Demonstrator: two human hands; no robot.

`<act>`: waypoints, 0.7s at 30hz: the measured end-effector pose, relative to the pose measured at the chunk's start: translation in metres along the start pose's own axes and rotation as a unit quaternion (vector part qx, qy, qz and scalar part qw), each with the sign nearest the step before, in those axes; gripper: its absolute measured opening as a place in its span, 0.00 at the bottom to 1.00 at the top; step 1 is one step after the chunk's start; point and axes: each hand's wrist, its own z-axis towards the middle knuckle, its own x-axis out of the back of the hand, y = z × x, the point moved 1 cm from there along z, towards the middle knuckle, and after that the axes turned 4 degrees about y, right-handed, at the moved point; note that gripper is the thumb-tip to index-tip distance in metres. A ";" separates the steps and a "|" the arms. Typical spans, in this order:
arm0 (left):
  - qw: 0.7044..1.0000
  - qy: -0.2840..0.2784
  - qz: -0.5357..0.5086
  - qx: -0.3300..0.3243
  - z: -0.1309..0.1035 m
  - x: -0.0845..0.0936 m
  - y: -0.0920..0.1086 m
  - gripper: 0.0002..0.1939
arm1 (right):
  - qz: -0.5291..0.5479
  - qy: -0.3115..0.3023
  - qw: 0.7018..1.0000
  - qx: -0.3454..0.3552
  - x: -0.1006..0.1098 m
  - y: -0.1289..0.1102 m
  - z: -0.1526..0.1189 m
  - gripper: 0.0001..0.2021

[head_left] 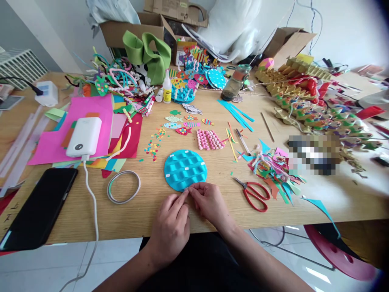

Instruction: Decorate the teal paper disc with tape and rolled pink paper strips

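Blue corrugated disc (185,174) on the wood-grained counter (146,223), lying flat directly in front of the person; at its near rim a small white tab (186,189) is met by the fingertips of the left hand (173,227) and the right hand (210,201); the fingers of both hands are bent and drawn together, but whether the tab is pinched or merely pressed cannot be told. The disc could be slid or turned on the smooth counter, since contact is seen only at one edge; its raised ridges could be crushed by a heavy finger; the tab could be creased or, if adhesive, lifted away on a fingertip; loose confetti (152,151), scattered near the left rim, could be caught by an exposed tab. The disc is round, with wavy bands arched in rows; pink-and-white twisted strands (209,140), rope-like, are laid in two columns beyond it; flat paper fish (173,125), dotted and striped, are grouped behind; a thin, pale tape roll (139,184) is set to the left; scissors (257,195) with looped red handles are placed to the right, their metal tips angled away from the person.
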 end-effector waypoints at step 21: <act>0.981 -0.100 0.161 -0.032 0.006 0.000 0.008 0.10 | 0.004 -0.021 1.000 -0.015 0.004 -0.002 -0.001 0.17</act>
